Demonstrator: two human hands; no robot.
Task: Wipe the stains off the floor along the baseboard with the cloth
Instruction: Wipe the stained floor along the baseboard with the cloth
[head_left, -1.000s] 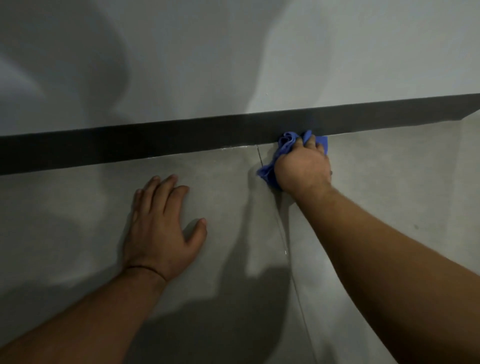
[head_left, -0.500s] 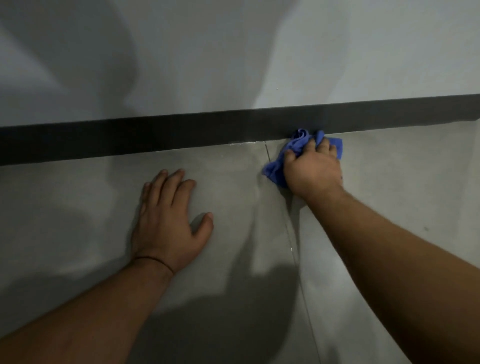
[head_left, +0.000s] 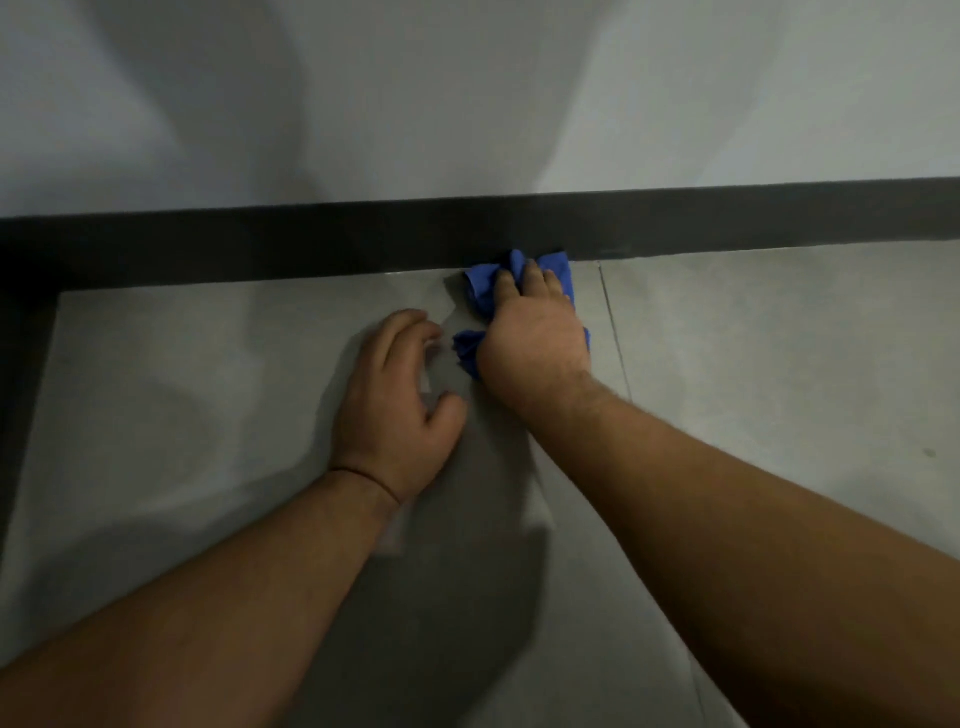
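A crumpled blue cloth (head_left: 480, 283) lies on the grey tiled floor (head_left: 208, 374), pressed against the foot of the dark baseboard (head_left: 311, 244). My right hand (head_left: 535, 343) is shut on the cloth, fingers pointing at the baseboard, and covers most of it. My left hand (head_left: 395, 400) rests on the floor just left of the cloth, fingers curled and holding nothing. No stain shows clearly near the cloth.
A pale wall (head_left: 467, 104) rises above the baseboard. A tile joint (head_left: 615, 332) runs just right of my right hand. A second dark baseboard (head_left: 26, 374) marks a corner at the far left. A small dark speck (head_left: 930, 453) sits on the right tile.
The cloth and my right hand have crossed from right of the tile joint to its left, close to my left hand, whose fingers have curled. The view has shifted, revealing the left corner.
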